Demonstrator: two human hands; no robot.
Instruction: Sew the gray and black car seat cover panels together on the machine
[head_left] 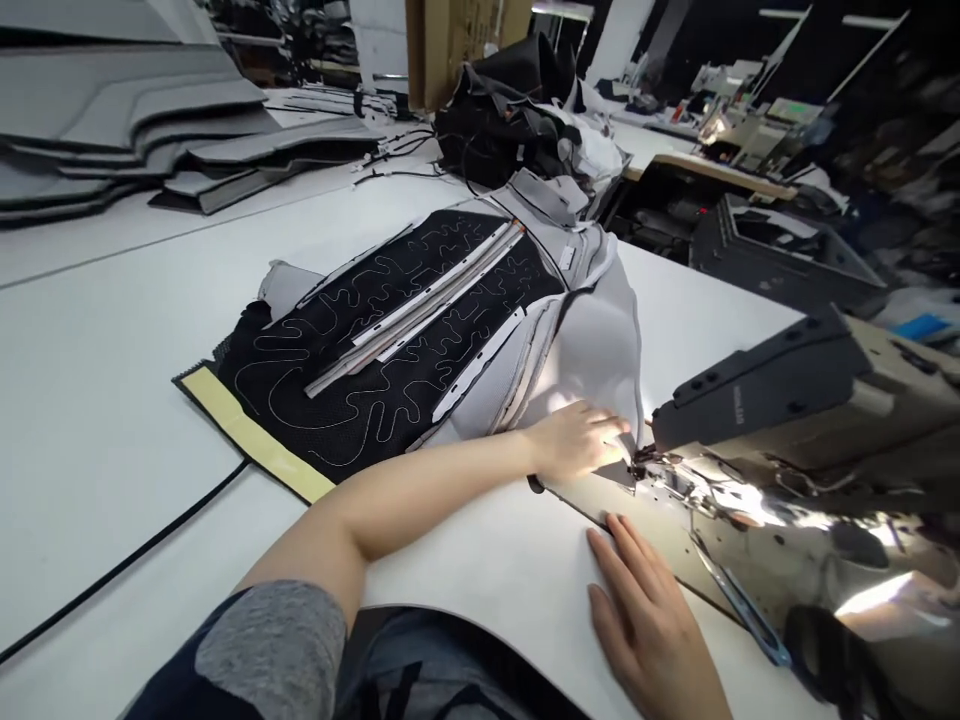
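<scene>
My left hand (577, 440) reaches across the white table and rests on a grey fabric panel (592, 350), fingers pressed flat against it right by the needle area of a sewing machine (795, 420). My right hand (645, 610) lies flat with fingers stretched out on the white table surface just in front of the machine's metal bed (660, 520). The grey panel joins a black quilted mat (375, 340) with wavy white stitching and pale strips lying across it.
A yellow-edged strip (247, 435) borders the mat's near end. A black cord (127, 570) runs over the table at left. Stacked grey panels (150, 130) lie at back left, a heap of black fabric (510, 110) at back centre. Other workstations stand at right.
</scene>
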